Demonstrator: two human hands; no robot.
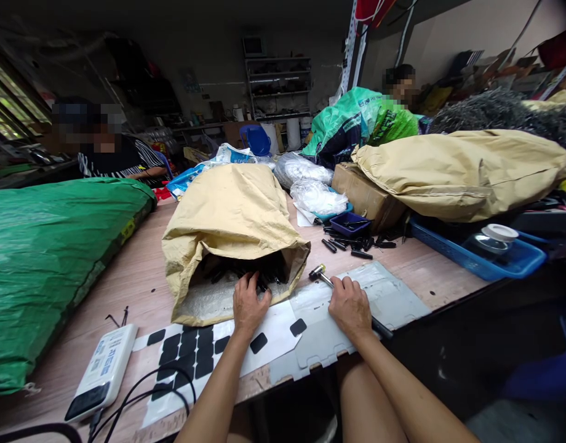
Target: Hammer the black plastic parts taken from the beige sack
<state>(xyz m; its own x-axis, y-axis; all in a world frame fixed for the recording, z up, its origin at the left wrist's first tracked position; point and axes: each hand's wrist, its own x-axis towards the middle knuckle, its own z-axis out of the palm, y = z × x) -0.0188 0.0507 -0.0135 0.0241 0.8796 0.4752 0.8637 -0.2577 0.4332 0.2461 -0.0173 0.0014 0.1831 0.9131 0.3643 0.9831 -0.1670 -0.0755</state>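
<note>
At the mouth of a beige sack [239, 212], my left hand [250, 301] reaches in among dark pieces [227, 269]. Its thumb and forefinger stand apart, while its fingertips are partly hidden among those pieces. My right hand [350, 306] is closed around the shaft of a small hammer [326, 280], whose head points away to the left and whose black grip sticks out below the hand. Under that hand lies a grey-white sheet [394, 295] on the table. Close to my left forearm, a white sheet [278, 347] carries black rounded-square pads [259, 343].
A white power bank [103, 372] with cables lies left of the pads. A large green sack [56, 264] fills the left side. Black tubes [361, 254], a small blue tray [350, 224], a cardboard box [366, 195] and a blue basket [514, 267] stand right. A person [121, 157] sits opposite.
</note>
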